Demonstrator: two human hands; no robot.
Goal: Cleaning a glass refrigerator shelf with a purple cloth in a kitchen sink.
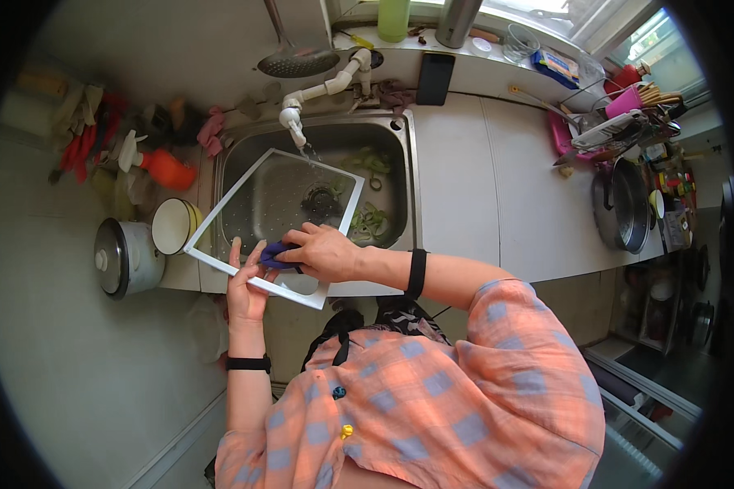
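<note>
A clear glass shelf with a white frame point(215, 261) lies tilted over the stainless steel sink point(411, 183). My left hand point(248, 287) grips its near edge, with fingers showing through and beside the glass. In my right hand point(327, 252) is a purple cloth point(276, 255), pressed against the glass close to my left fingers. Water runs from the white faucet point(292, 122) near the shelf's far edge, and drops dot the glass. Green vegetable scraps point(370, 221) lie in the sink's right side; the drain point(322, 202) shows through the glass.
Left of the sink stand a lidded pot point(128, 257), stacked bowls point(172, 226) and an orange spray bottle point(168, 170). A phone point(435, 78) leans at the back of the counter point(459, 195). Farther right are a large metal pan point(629, 208) and a pink dish rack point(563, 131). A skimmer point(298, 63) hangs behind the faucet.
</note>
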